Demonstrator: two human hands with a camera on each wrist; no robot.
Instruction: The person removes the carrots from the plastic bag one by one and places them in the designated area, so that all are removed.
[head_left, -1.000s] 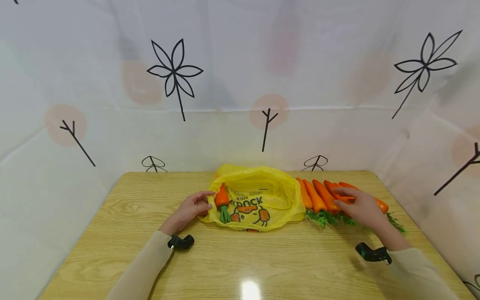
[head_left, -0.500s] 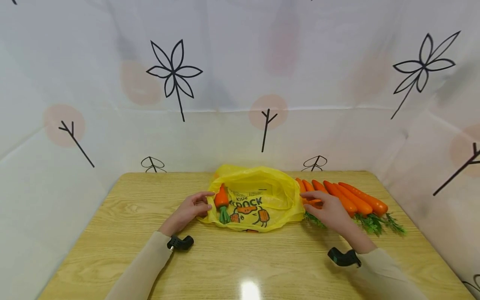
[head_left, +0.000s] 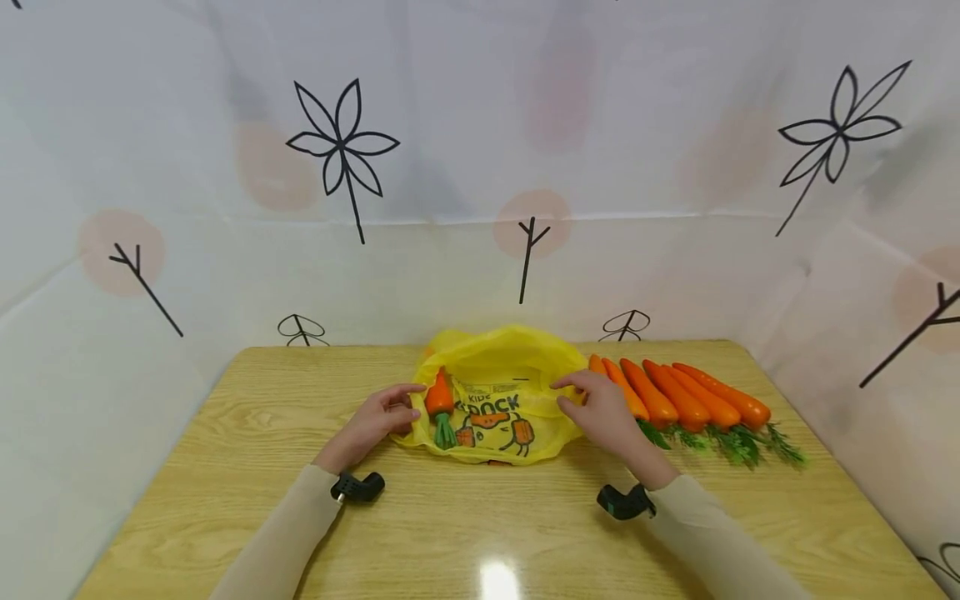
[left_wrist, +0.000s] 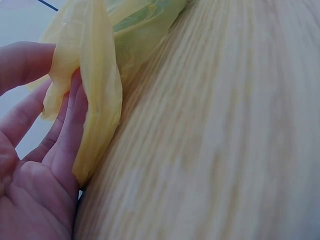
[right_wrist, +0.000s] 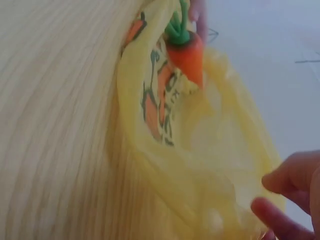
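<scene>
A yellow plastic bag [head_left: 495, 354] lies with its mouth wide, a printed cartoon and letters showing inside. In its left part rests a short orange toy carrot [head_left: 439, 395] with a green top, also seen in the right wrist view. My left hand [head_left: 378, 421] holds the bag's left edge; in the left wrist view the yellow film [left_wrist: 100, 80] passes between thumb and fingers. My right hand [head_left: 603, 412] is at the bag's right rim, thumb and forefinger apart with their tips over the opening, nothing gripped between them.
A row of several long orange carrots [head_left: 678, 396] with leafy green tops [head_left: 738, 446] lies right of the bag, near my right hand. The wooden table [head_left: 450, 525] ends at a pale patterned cloth [head_left: 442, 275] behind.
My right hand has moved left from over the carrots to the bag's right rim, which has shifted inward. My left hand keeps its place at the left edge.
</scene>
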